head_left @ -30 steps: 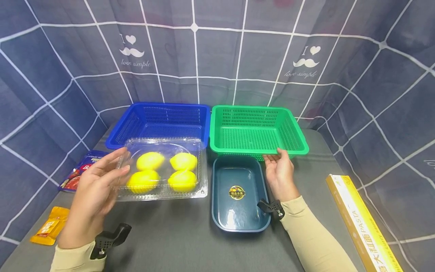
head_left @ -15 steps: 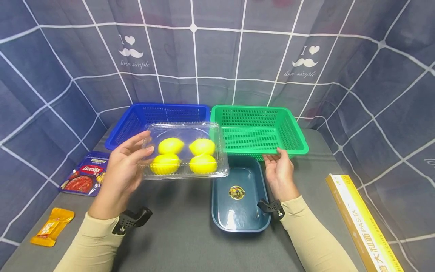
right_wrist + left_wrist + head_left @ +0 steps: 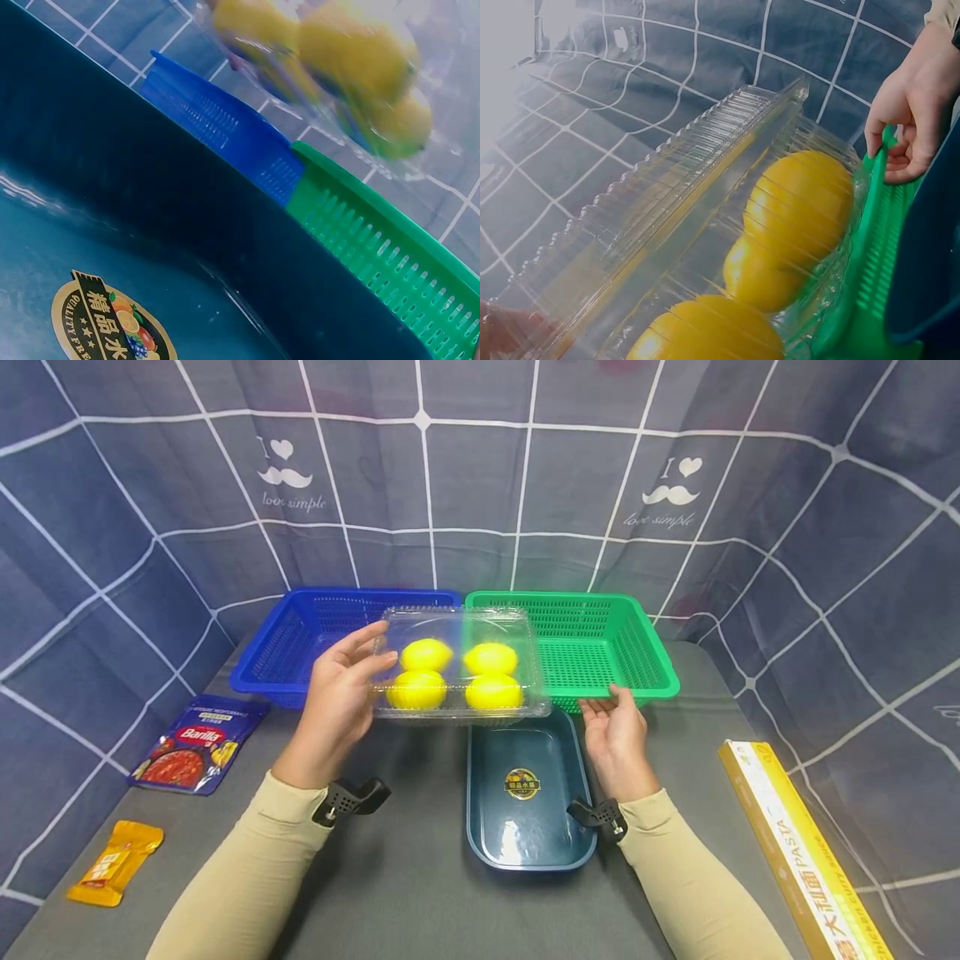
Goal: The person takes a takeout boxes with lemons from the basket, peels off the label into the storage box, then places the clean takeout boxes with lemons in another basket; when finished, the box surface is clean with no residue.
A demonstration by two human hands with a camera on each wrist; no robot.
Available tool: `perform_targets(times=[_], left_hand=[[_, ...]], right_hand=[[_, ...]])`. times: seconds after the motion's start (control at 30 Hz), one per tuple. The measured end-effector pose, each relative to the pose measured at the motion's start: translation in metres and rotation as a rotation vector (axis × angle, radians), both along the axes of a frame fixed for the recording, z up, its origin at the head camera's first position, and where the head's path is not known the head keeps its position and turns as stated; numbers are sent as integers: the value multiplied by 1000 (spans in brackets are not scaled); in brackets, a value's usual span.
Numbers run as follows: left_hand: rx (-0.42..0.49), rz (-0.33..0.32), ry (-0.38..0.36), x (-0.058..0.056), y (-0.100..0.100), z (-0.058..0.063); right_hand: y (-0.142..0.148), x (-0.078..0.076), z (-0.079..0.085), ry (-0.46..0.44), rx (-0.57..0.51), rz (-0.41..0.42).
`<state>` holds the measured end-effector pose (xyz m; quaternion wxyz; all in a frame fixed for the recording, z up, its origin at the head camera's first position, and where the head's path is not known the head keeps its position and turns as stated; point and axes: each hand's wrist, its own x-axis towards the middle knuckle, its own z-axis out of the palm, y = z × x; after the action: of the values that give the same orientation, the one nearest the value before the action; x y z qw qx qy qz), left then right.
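Observation:
My left hand (image 3: 337, 702) grips the left side of a clear plastic clamshell box (image 3: 528, 647), thumb on the near side. Several yellow lemons (image 3: 491, 692) lie inside it. The box is held up in the air, overlapping the inner ends of the blue basket (image 3: 262, 664) and the green basket (image 3: 660, 668) in the head view. My right hand (image 3: 618, 743) pinches the front rim of the green basket, as the left wrist view also shows. Just left of that hand sits a dark teal tray (image 3: 528, 827) with a round fruit sticker.
A blue Barilla pouch (image 3: 197, 745) lies at the left on the grey table (image 3: 405, 893), with a small orange packet (image 3: 116, 862) nearer the front. Along the right side lies a long yellow and white pasta box (image 3: 806, 852). Checked cloth (image 3: 480, 468) hangs behind and at both sides.
My left hand has carried the clamshell box of lemons to the right and farther back, from before the blue basket toward the green one. My right hand stays on the green rim.

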<state>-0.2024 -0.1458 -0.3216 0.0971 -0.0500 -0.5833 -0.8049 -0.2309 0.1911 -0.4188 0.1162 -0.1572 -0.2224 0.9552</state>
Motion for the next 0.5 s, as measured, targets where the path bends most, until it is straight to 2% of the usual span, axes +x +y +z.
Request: perform_targets(times=[0.23, 0.5], left_hand=[[27, 12, -23, -26, 27, 6], [52, 29, -17, -55, 60, 5]], right_hand=[[0, 1, 0, 5, 29, -1], [0, 3, 1, 3, 54, 6]])
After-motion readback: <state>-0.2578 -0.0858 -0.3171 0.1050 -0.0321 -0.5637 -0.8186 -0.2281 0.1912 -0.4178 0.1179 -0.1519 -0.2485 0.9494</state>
